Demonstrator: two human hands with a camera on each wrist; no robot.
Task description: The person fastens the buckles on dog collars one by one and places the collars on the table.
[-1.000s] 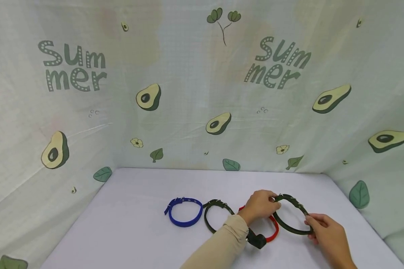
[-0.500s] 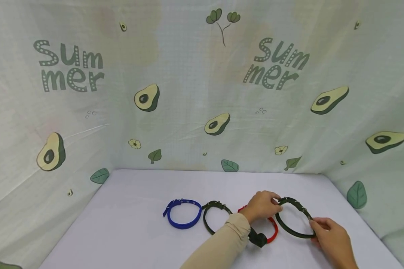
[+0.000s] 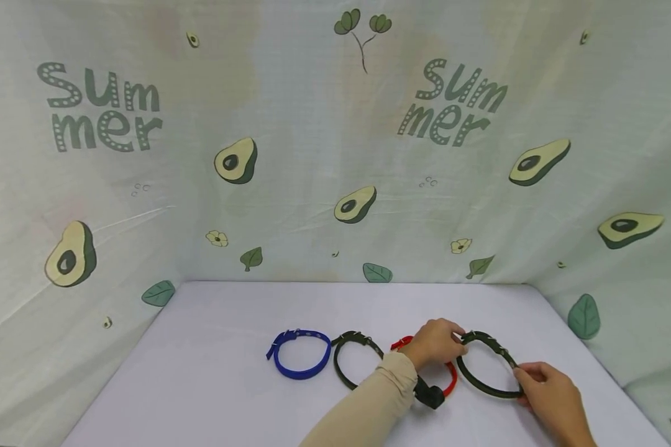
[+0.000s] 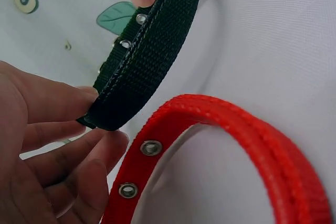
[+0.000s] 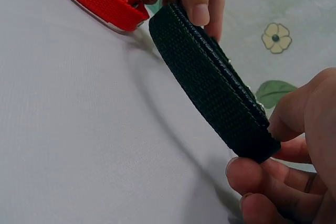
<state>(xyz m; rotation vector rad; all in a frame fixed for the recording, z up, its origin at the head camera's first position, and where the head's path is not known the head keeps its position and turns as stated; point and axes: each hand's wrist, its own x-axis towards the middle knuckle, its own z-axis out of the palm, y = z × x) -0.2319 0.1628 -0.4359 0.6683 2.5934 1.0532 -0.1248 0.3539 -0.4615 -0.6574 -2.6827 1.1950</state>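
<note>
Both hands hold a dark green collar [image 3: 489, 392] looped into a ring, with metal eyelets along its strap. My left hand [image 3: 435, 341] pinches its left side between thumb and fingers. On the opposite side, my right hand [image 3: 553, 394] grips the strap the same way. In the right wrist view the collar [image 5: 210, 87] is tilted above the white surface and casts a shadow on it. A red collar [image 4: 210, 109] lies beneath my left hand, partly hidden by the hand and forearm in the head view.
Left of the forearm lie another dark green collar [image 3: 343, 366], partly covered by the sleeve, and a blue collar [image 3: 302, 374]. A black wrist device [image 3: 429, 394] sits on my left wrist. Printed cloth [image 3: 296, 124] walls the white table [image 3: 212, 347] at the back and sides.
The head view has shifted slightly. The held dark green collar has moved a little to the right relative to the red collar, with both hands keeping their hold.
</note>
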